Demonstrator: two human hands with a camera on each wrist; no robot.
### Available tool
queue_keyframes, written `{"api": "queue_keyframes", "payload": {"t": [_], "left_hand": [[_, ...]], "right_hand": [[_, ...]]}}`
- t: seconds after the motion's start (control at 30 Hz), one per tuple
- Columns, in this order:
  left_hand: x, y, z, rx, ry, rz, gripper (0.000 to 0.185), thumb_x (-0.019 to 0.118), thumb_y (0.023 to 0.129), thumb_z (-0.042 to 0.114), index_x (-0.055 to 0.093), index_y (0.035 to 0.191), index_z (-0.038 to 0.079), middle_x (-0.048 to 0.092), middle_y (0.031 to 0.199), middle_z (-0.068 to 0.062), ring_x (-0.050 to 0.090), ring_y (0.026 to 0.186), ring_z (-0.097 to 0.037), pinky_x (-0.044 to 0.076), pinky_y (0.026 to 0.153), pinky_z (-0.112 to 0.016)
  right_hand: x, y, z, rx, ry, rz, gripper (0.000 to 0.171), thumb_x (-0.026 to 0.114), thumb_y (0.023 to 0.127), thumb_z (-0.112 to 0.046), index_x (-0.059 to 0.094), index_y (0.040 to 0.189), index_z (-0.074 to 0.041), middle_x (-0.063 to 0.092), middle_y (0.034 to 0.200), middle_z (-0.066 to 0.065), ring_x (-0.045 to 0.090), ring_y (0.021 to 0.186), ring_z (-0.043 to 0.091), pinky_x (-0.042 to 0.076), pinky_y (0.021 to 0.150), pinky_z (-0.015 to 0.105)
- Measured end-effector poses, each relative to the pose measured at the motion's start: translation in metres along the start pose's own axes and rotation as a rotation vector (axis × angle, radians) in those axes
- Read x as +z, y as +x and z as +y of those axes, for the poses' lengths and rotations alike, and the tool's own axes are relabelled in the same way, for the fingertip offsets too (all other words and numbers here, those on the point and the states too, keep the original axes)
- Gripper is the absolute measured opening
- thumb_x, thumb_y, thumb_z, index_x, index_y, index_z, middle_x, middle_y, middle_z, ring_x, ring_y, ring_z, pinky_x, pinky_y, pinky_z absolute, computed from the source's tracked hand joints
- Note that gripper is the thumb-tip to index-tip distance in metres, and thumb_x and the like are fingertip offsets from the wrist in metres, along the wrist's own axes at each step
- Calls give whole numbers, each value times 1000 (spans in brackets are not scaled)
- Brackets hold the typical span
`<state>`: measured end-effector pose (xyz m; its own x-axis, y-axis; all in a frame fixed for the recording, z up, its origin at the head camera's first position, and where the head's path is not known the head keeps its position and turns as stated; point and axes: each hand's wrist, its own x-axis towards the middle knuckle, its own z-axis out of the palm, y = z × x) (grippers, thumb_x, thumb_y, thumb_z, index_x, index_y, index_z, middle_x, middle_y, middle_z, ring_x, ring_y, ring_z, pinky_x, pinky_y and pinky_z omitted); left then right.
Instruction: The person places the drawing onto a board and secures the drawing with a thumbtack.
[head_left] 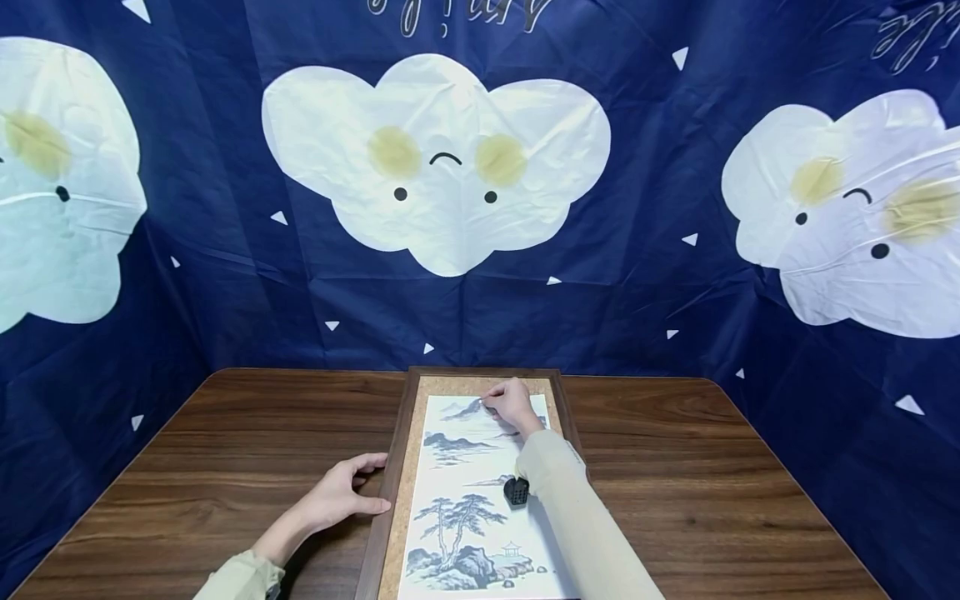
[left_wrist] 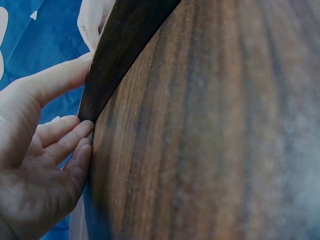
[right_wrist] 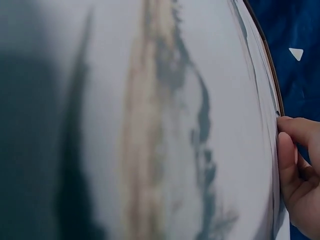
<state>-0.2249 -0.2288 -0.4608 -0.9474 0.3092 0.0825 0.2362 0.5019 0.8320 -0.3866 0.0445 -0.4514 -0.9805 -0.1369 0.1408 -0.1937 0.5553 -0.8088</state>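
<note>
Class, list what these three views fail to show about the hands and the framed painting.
- Head view: painting bottom cut by the frame edge; right hand fingertips too small.
- Right wrist view: painting blurred.
- Left wrist view: left hand palm partly cut off; frame mostly out of view.

No legible text; cursive lettering on backdrop (head_left: pixel 225 275) cut off.
</note>
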Motion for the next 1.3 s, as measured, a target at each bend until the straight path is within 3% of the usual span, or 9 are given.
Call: {"api": "queue_keyframes", "payload": {"t": [0.23,0.47,0.57,0.7,0.9,0.97,1.3], "left_hand": [[0,0,0,-25,3,1,72,78,70,22,45,126,-8,49,125,-22,43,114,-38,39,90,-43],[2,-2,-2,-10,8,9,73,78,69,25,46,125,-9,51,123,-22,45,112,-38,41,88,-39],[3,-2,-1,9,17,14,72,78,70,25,46,124,-10,52,121,-22,46,109,-37,42,87,-40],[2,-3,0,12,9,4,72,78,70,23,45,125,-10,51,122,-23,45,110,-38,41,88,-43],[-2,-4,2,-10,-5,-3,71,77,71,20,45,126,-10,50,123,-23,45,111,-37,41,88,-43],[-3,-4,3,-11,-11,1,70,77,71,19,44,126,-10,50,123,-23,45,111,-37,41,88,-44],[-3,-2,3,4,-12,-11,70,76,72,19,43,126,-11,48,125,-25,44,112,-40,39,89,-47]], "right_hand": [[-4,0,-7,-136,-194,-29,9,67,79,-5,74,73,-4,69,75,6,57,64,12,47,61,23],[-9,-1,-8,-95,-221,-92,8,67,79,-6,74,76,-4,70,80,6,56,64,11,47,57,21],[-10,-2,-5,-80,-164,-83,6,69,78,-6,74,77,-3,70,81,7,56,61,9,47,55,21],[-11,-3,0,15,0,-115,8,69,79,-7,74,84,-2,70,83,9,54,53,8,48,50,22],[-16,-2,4,153,313,-205,21,66,81,-4,68,101,2,68,95,14,60,64,10,52,59,24],[-18,-1,4,168,372,-227,24,65,82,-4,66,104,4,67,98,15,63,70,11,53,65,26],[-45,-6,14,99,400,-293,34,63,84,-4,58,116,8,60,113,19,62,94,23,51,79,33]]}}
